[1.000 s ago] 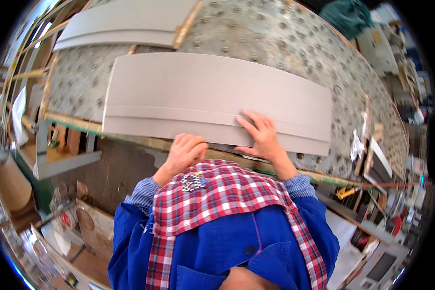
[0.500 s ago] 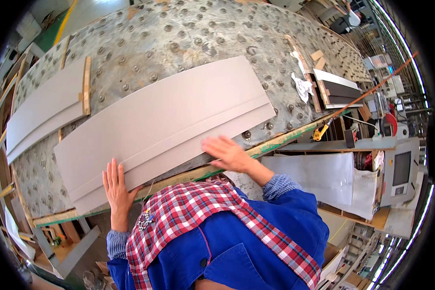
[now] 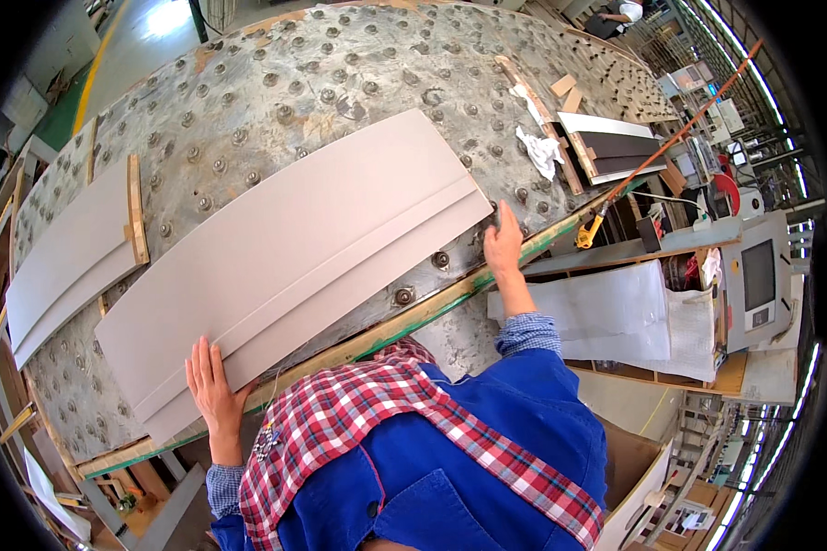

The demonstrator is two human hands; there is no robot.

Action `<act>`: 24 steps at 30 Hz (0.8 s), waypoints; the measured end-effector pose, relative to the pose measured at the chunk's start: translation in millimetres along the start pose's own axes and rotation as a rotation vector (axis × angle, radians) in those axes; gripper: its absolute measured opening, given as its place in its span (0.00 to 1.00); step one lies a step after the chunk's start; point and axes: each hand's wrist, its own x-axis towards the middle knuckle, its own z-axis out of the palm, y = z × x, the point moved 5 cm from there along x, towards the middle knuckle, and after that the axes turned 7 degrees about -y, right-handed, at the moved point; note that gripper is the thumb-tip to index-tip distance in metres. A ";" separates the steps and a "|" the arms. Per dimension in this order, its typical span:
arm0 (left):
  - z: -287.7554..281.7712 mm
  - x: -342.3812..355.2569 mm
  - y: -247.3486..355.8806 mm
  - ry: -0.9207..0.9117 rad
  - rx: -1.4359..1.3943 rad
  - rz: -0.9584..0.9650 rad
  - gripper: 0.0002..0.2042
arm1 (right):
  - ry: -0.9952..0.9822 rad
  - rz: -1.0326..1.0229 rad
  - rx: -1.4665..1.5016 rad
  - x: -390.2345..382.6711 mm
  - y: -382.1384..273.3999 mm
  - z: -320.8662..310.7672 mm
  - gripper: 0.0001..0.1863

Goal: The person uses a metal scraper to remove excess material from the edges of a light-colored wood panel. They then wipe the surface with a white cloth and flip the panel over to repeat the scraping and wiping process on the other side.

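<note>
A long, pale grey-beige panel (image 3: 294,230) with a lengthwise groove near its front edge lies slantwise on the stud-covered metal table (image 3: 377,129). My left hand (image 3: 214,390) lies on its near left part, fingers stretched over the surface and thumb apart. My right hand (image 3: 504,246) is at its right front corner, fingers extended upward beside the edge. Whether these fingers touch the panel is hard to tell. Neither hand is wrapped round anything.
On the left lies a similar panel (image 3: 69,257) beside a wooden strip (image 3: 137,211). A white cloth (image 3: 540,152), dark and white panel pieces (image 3: 616,147) and a yellow tool (image 3: 588,231) on an orange hose are at the right. A machine with a screen (image 3: 759,275) stands beyond the table's edge.
My right hand has moved from the panel's near edge out to its right front corner. My left hand stays on the panel. The view has shifted somewhat.
</note>
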 end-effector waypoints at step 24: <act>-73.4 -3.0 9.6 -0.116 -0.019 0.182 0.42 | 0.076 -0.052 -0.195 4.8 -59.9 -40.9 0.37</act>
